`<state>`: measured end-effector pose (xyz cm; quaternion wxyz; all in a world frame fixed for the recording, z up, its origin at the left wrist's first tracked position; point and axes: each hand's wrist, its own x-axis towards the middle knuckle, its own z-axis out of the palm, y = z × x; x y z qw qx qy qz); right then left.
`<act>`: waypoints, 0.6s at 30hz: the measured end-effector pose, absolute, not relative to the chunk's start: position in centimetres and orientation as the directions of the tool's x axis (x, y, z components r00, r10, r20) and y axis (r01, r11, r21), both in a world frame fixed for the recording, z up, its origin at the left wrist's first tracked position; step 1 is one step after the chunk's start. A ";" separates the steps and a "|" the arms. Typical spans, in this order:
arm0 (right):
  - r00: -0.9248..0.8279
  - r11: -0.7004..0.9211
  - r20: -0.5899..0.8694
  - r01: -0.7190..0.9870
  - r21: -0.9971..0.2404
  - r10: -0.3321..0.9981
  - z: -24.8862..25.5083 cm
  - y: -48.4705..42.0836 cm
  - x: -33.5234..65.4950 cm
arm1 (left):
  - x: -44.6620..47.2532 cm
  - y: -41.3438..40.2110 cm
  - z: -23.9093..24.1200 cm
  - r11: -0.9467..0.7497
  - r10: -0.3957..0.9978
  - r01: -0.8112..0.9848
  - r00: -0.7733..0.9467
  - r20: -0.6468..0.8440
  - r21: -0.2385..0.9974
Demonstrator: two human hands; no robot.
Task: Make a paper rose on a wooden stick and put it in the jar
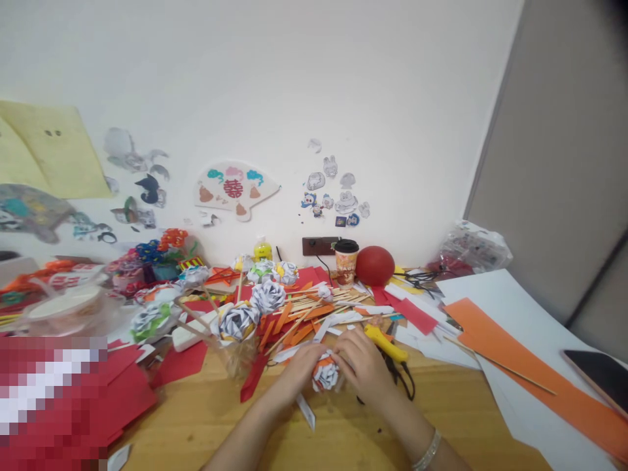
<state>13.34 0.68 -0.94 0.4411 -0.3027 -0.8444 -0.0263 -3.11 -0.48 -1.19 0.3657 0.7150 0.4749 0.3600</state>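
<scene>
Both my hands meet around a paper flower (326, 375) with white petals and some orange at its upper left, low over the wooden table (235, 435). My left hand (305, 367) curls against the flower's left side, and my right hand (357, 353) closes on its right and upper side. The fingertips are partly hidden behind the flower and the hands. Under my left wrist lies a white paper strip (307, 412). Just beyond my right hand is a yellow-handled tool (386, 342) with a black cord.
Thin wooden sticks (314, 313) and orange strips are heaped behind my hands. Several paper flowers stand in a clear cup (234, 356) at left. Red paper (125, 396) lies far left. A lidded coffee cup (346, 265), a red balloon (375, 265), orange paper (510, 356) and a phone (596, 373) are around.
</scene>
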 end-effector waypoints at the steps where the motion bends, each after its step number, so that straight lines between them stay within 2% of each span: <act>1: -0.430 0.813 0.762 0.542 -0.212 0.485 -1.0 0.7 13.3 | -3.1 -0.4 -1.3 -0.283 0.942 0.417 0.290 0.168 0.864; 7: -0.418 0.798 0.790 0.585 -0.145 0.449 -1.1 0.8 13.3 | -3.4 0.3 -2.1 -0.270 0.943 0.428 0.300 0.146 0.863; 18: -0.434 0.804 0.797 0.585 -0.105 0.419 -1.1 0.7 13.3 | -3.7 0.6 -2.4 -0.383 0.910 0.485 0.345 0.230 0.786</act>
